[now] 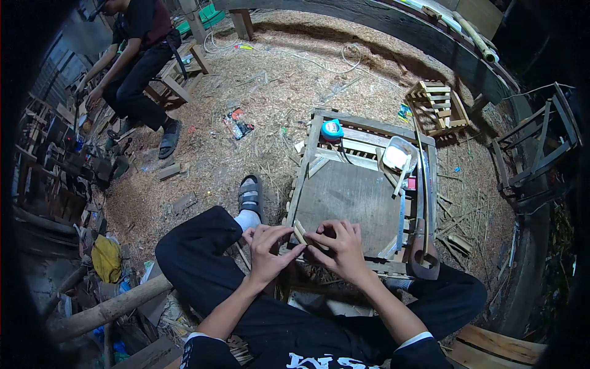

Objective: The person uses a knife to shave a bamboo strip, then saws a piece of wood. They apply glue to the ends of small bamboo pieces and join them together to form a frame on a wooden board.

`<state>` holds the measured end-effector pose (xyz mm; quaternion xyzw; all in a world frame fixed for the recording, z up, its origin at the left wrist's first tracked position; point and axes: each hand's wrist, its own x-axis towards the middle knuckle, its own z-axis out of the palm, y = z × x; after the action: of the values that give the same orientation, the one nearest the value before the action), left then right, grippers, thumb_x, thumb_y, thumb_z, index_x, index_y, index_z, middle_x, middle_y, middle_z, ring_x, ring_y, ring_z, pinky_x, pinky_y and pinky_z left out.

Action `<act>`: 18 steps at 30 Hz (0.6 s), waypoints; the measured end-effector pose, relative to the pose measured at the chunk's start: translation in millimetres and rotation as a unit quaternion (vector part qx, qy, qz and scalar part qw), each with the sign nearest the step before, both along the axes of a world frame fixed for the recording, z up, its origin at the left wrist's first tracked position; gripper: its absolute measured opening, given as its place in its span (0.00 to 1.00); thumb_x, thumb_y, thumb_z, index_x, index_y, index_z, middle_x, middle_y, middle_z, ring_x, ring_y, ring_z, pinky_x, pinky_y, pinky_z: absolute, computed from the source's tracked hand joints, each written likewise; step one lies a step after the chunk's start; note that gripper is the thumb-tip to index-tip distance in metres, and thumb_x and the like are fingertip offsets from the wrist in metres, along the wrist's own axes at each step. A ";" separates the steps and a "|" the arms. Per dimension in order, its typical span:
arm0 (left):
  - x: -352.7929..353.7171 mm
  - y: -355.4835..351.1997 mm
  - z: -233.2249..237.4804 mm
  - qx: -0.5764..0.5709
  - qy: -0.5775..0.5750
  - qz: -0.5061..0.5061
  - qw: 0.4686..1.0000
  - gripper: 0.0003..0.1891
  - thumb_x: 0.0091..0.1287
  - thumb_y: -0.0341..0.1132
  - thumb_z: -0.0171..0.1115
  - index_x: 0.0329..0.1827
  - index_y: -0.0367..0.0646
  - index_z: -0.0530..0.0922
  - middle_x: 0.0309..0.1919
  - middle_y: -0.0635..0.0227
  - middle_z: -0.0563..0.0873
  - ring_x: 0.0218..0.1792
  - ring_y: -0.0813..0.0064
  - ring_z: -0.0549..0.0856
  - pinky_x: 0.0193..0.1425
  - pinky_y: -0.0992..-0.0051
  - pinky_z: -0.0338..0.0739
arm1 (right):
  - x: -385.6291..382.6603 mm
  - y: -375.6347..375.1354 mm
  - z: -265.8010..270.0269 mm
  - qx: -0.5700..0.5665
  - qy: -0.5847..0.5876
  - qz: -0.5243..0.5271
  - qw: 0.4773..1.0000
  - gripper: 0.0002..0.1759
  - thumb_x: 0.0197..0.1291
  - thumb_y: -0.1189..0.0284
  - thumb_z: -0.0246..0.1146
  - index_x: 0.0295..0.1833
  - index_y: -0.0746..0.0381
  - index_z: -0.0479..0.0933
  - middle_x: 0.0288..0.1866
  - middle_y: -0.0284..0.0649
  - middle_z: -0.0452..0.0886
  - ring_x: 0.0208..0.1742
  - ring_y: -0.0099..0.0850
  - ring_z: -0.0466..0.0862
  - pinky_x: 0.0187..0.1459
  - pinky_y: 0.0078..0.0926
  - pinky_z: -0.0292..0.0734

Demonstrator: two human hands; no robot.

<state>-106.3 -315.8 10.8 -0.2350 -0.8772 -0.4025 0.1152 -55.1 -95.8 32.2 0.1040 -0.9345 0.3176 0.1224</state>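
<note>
Short pale strips of wood or bamboo (299, 232) are pinched between my two hands, above the near left corner of a low wooden worktable (350, 190). My left hand (268, 251) closes thumb and fingertips on their left side. From the other side, my right hand (340, 249) pinches the same strips with its thumb and index finger. How many strips there are is hard to make out. Beyond them on the table lie a blue tape measure (332, 130) and a white plastic tub (399, 154) with a pale stick (402, 175) leaning on it.
A handsaw with a brown handle (424, 261) lies along the table's right side. A slatted wooden crate (437, 109) sits beyond, and a wooden frame (541, 147) stands right. Another person (138, 55) sits at upper left. Shavings cover the floor; a pole (110, 307) juts in at lower left.
</note>
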 end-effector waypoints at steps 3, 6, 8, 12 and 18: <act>0.0 -0.4 -0.6 0.003 -0.001 0.000 1.000 0.22 0.53 0.46 0.89 0.49 0.51 0.92 0.47 0.76 0.94 0.51 0.72 0.86 0.68 0.59 0.61 | 0.3 -0.2 -0.4 0.005 -0.001 -0.001 1.000 0.20 0.62 0.59 0.77 0.60 0.43 0.92 0.54 0.31 0.83 0.58 0.35 0.79 0.57 0.40 0.65; -0.5 -1.2 0.4 -0.008 -0.011 -0.006 1.000 0.24 0.51 0.43 0.90 0.51 0.48 0.92 0.49 0.72 0.94 0.53 0.70 0.88 0.69 0.60 0.62 | -0.1 0.1 -0.2 0.010 0.005 0.001 1.000 0.20 0.62 0.59 0.77 0.61 0.43 0.92 0.54 0.31 0.82 0.58 0.35 0.79 0.57 0.40 0.65; -0.6 -1.3 0.8 -0.009 -0.014 -0.007 1.000 0.25 0.51 0.43 0.90 0.51 0.48 0.92 0.49 0.72 0.94 0.53 0.70 0.87 0.69 0.60 0.62 | 0.1 0.2 1.3 0.005 -0.005 0.005 1.000 0.19 0.63 0.60 0.75 0.61 0.44 0.91 0.54 0.33 0.82 0.60 0.36 0.80 0.57 0.42 0.66; -0.9 -1.0 -0.8 -0.002 -0.017 -0.007 1.000 0.25 0.51 0.44 0.90 0.51 0.48 0.92 0.49 0.72 0.94 0.53 0.71 0.87 0.70 0.60 0.62 | -0.1 0.3 0.3 0.008 -0.008 0.009 1.000 0.19 0.64 0.60 0.75 0.61 0.44 0.91 0.55 0.33 0.82 0.60 0.36 0.80 0.57 0.42 0.66; -1.3 -0.5 -0.1 0.008 -0.007 0.003 1.000 0.22 0.51 0.45 0.90 0.48 0.51 0.92 0.48 0.77 0.94 0.49 0.73 0.86 0.68 0.60 0.62 | 0.0 0.1 -0.2 0.010 -0.006 0.003 1.000 0.20 0.62 0.59 0.77 0.61 0.43 0.92 0.54 0.30 0.82 0.58 0.35 0.79 0.58 0.41 0.65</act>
<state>-107.7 -316.4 10.7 -0.2289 -0.8754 -0.4107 0.1123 -55.1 -95.7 32.1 0.1062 -0.9379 0.3094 0.1150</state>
